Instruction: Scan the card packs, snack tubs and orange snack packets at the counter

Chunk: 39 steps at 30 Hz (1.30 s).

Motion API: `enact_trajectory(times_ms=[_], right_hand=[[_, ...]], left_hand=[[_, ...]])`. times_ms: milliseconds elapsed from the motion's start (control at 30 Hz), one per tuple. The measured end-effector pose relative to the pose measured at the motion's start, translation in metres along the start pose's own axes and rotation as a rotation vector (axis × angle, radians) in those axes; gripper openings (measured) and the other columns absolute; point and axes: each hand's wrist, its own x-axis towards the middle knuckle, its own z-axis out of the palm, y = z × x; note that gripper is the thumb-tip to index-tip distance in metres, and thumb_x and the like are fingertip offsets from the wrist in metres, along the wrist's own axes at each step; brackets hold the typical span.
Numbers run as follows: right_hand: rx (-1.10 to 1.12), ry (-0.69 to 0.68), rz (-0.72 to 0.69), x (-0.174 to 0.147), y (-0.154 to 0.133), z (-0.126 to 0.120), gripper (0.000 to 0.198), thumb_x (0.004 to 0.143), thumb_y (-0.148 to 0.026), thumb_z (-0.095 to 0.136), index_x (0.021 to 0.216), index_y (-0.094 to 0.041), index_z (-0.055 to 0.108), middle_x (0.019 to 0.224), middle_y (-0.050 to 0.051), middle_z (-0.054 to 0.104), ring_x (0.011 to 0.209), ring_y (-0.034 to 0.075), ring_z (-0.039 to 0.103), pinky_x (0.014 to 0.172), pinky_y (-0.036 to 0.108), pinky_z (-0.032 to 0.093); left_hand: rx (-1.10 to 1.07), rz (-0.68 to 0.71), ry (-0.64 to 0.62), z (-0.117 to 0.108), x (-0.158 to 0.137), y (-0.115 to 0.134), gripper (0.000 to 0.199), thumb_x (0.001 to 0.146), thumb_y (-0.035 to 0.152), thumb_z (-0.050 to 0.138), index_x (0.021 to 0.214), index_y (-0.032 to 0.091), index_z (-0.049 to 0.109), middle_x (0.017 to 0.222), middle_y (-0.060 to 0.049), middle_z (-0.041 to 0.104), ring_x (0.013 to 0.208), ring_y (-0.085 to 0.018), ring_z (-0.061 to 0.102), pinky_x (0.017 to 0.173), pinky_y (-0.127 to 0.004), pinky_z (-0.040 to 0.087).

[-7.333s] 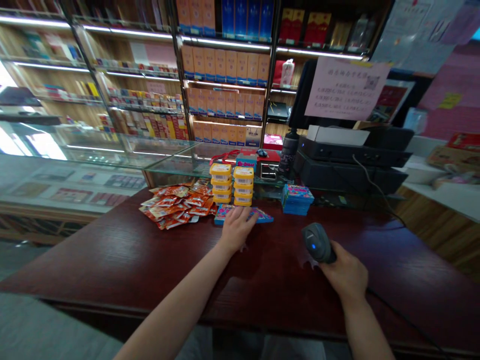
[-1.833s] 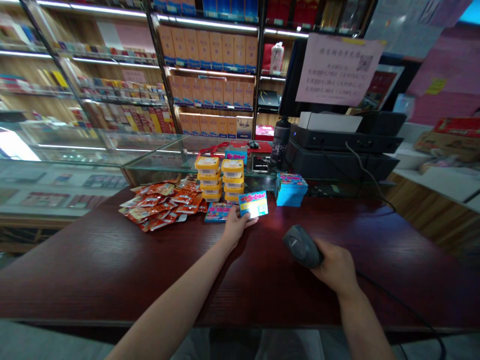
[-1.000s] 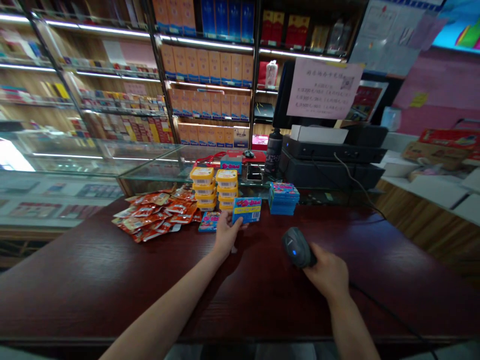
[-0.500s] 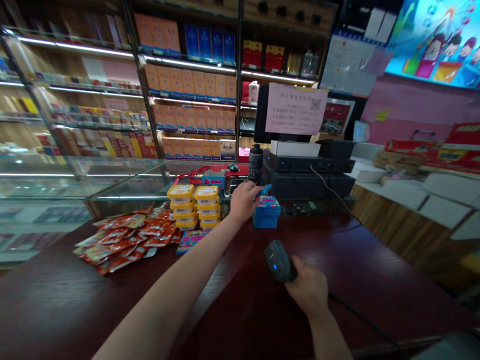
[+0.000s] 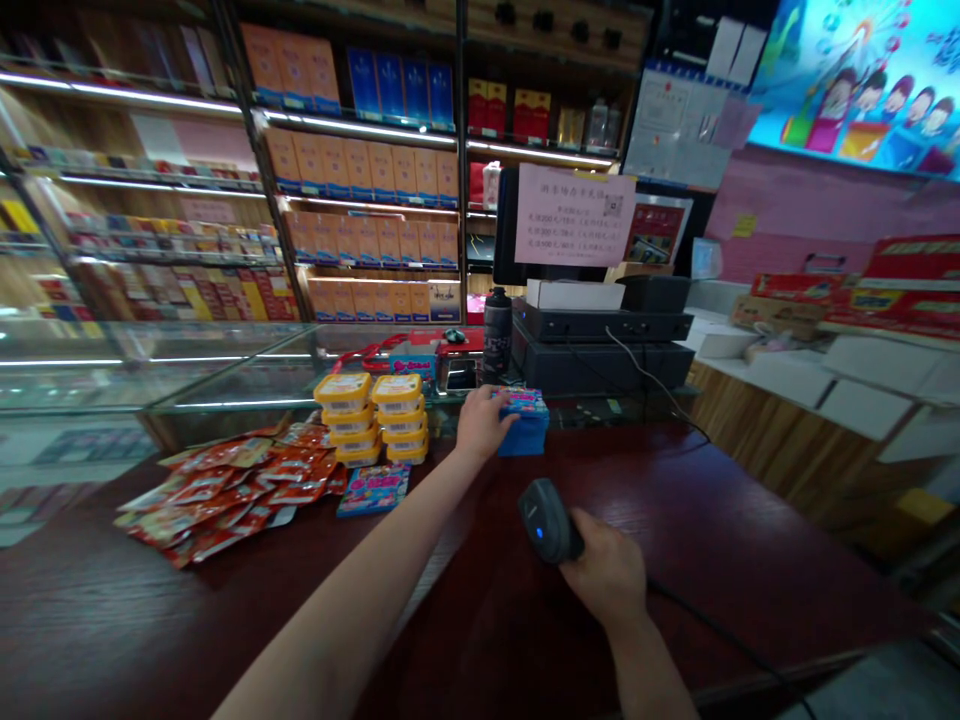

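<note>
Surface: dark red-brown table (image 5: 720, 540), glossy, in a shop. Nearest, right side: right hand (image 5: 606, 572) wrapped round the grip of a dark barcode scanner (image 5: 544, 520) (blue light lit), held above the table with its cable trailing to the near right. Farther, left: heap of orange packets (image 5: 225, 490); just right of it, a blue packet (image 5: 373, 490) lying flat. Beyond that packet, two stacks of yellow tubs (image 5: 401, 410). Right of the tubs: left hand (image 5: 481, 424) on the near-left top of a stack of blue packets (image 5: 523, 437), fingers bent over it; cannot tell whether they pinch the top one. Behind: dark bottle (image 5: 497, 330), upright; paper sign (image 5: 574, 215) on a monitor; far off, lit shelves of boxes (image 5: 367, 165).
</note>
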Motion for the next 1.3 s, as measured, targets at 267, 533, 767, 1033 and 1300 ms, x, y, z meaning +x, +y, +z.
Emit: enact_trajectory(times_ms=[267, 533, 767, 1033, 1300], right_hand=[[-0.01, -0.016, -0.007, 0.0, -0.001, -0.001, 0.01, 0.075, -0.02, 0.061, 0.084, -0.022, 0.062, 0.076, 0.001, 0.07, 0.07, 0.018, 0.065, 0.059, 0.027, 0.028], [-0.019, -0.021, 0.0, 0.001, -0.001, 0.0, 0.014, 0.073, -0.017, 0.06, 0.086, -0.023, 0.063, 0.077, 0.0, 0.07, 0.07, 0.017, 0.065, 0.059, 0.026, 0.03], [-0.084, -0.043, -0.003, -0.002, -0.001, -0.002, 0.016, 0.075, -0.023, 0.061, 0.091, -0.023, 0.064, 0.079, 0.001, 0.072, 0.072, 0.018, 0.066, 0.058, 0.026, 0.03], [-0.175, -0.106, 0.025, -0.005, -0.003, -0.004, 0.018, 0.078, -0.027, 0.058, 0.095, -0.024, 0.064, 0.078, 0.003, 0.071, 0.073, 0.02, 0.066, 0.056, 0.028, 0.025], [-0.25, -0.098, 0.028, -0.01, -0.005, -0.003, 0.017, 0.081, -0.033, 0.058, 0.094, -0.024, 0.065, 0.078, 0.004, 0.072, 0.071, 0.021, 0.066, 0.057, 0.028, 0.026]], left_hand=[[-0.146, -0.167, 0.071, 0.007, 0.0, -0.005, 0.007, 0.079, 0.018, 0.065, 0.073, 0.017, 0.069, 0.082, -0.005, 0.06, 0.081, -0.018, 0.057, 0.077, -0.03, 0.045], [-0.169, -0.139, 0.083, 0.014, 0.0, -0.005, 0.007, 0.08, 0.017, 0.063, 0.075, 0.016, 0.068, 0.084, -0.005, 0.057, 0.082, -0.017, 0.057, 0.079, -0.031, 0.047], [-0.112, -0.067, 0.063, -0.001, -0.047, -0.004, 0.033, 0.079, 0.016, 0.061, 0.111, 0.021, 0.064, 0.113, -0.009, 0.057, 0.107, -0.023, 0.053, 0.095, -0.038, 0.045], [0.148, -0.224, -0.175, -0.04, -0.144, -0.02, 0.035, 0.08, 0.02, 0.06, 0.115, 0.021, 0.06, 0.121, -0.011, 0.054, 0.115, -0.026, 0.048, 0.1, -0.041, 0.04], [0.447, -0.569, -0.09, -0.053, -0.162, -0.049, 0.049, 0.08, 0.039, 0.062, 0.122, 0.016, 0.057, 0.133, -0.023, 0.049, 0.133, -0.042, 0.03, 0.107, -0.063, 0.015]])
